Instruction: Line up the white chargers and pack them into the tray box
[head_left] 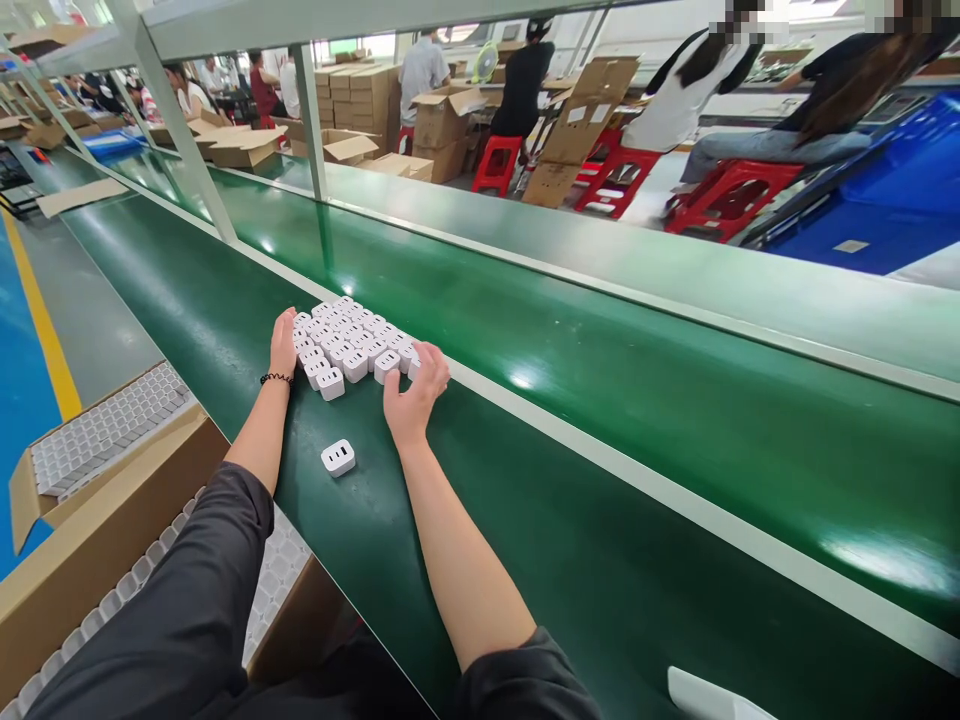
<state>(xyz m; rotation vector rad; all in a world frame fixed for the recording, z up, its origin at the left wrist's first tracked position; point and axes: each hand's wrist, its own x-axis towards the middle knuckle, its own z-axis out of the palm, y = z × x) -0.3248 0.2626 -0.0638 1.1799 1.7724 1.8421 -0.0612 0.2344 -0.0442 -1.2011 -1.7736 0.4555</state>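
Note:
A tight cluster of white charger plugs point(352, 335) with port slots facing up stands on the green work surface point(360, 560). My left hand point(283, 345) lies along the cluster's left side, fingers stretched out against it. At the right end, my right hand point(417, 390) has its thumb apart from its fingers, curved against the outermost chargers without closing on one; part of those chargers is hidden behind it. A single charger plug point(338, 458) lies apart from the cluster, between my forearms and nearer to me.
Cardboard boxes packed with white pieces point(112, 430) stand low at the left. A pale rail point(600, 465) runs behind the cluster, with metal posts point(310, 125) beyond. A white object point(709, 695) pokes in at bottom right. Several people sit on red stools point(731, 195) farther back.

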